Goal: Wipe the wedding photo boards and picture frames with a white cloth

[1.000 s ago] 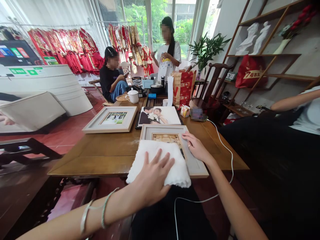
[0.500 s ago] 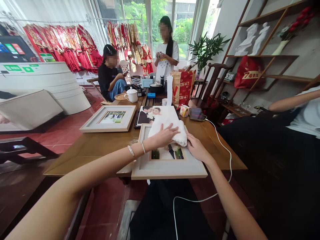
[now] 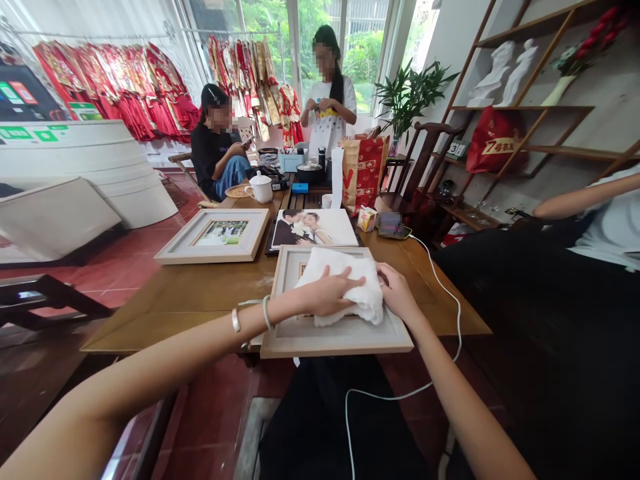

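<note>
A white cloth [image 3: 345, 275] lies bunched over the picture frame [image 3: 295, 339] at the table's near edge. My left hand [image 3: 331, 293] presses flat on the cloth with its fingers spread. The frame has a pale wood border and a light grey inner mat. At the frame's right side, my right hand [image 3: 399, 293] is closed around the edge, beside the cloth. The cloth and my left hand cover most of the picture inside.
Another framed photo [image 3: 163, 257] lies to the left. A wedding photo print [image 3: 320, 227] rests behind my frame. A lidded white cup [image 3: 261, 188], a phone [image 3: 393, 225] with its white cable [image 3: 440, 263], and a red paper bag [image 3: 365, 173] surround these. Several people are nearby.
My left hand and the cloth have moved toward me across the frame, covering the inner picture. More of the wedding print now shows. My right hand stays on the frame's edge.
</note>
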Available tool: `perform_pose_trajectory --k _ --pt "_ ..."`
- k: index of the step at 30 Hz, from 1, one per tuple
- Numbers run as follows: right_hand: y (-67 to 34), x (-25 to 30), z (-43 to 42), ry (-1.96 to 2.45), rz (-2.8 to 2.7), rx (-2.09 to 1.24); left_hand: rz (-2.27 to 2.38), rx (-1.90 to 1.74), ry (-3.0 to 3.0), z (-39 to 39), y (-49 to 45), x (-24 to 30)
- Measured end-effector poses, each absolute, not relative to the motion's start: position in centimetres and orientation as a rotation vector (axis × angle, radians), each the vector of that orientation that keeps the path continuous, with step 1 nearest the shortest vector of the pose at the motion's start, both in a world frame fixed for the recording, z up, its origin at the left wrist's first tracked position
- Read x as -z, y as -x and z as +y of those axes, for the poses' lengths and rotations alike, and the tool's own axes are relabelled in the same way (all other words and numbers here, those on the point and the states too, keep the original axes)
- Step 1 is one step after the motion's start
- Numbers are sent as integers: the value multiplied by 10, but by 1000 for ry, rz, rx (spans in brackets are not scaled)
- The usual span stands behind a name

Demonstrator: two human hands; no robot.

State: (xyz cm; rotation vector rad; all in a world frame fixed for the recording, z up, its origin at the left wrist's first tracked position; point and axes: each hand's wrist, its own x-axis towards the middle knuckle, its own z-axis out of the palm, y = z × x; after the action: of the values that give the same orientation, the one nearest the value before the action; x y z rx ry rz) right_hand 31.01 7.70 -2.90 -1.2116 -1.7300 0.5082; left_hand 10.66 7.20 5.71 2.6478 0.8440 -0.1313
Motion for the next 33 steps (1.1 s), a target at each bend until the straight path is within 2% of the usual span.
perform_pose_trajectory --k 7,11,14,23,33 --pt "-316 37 91 1206 -1791 -522 849 -1 -2902 -20 -124 -60" --pt "-317 37 93 1246 -1864 -491 772 -153 -3266 -53 -124 -50" --pt "-313 35 87 1276 -1824 -451 890 -212 -3384 -66 -113 -45" --pt "-309 33 81 1257 -1796 -459 1304 127 -3038 -38 -84 -55" --pt "-309 30 80 1219 -1786 -531 1404 82 -2876 8 -128 -43"
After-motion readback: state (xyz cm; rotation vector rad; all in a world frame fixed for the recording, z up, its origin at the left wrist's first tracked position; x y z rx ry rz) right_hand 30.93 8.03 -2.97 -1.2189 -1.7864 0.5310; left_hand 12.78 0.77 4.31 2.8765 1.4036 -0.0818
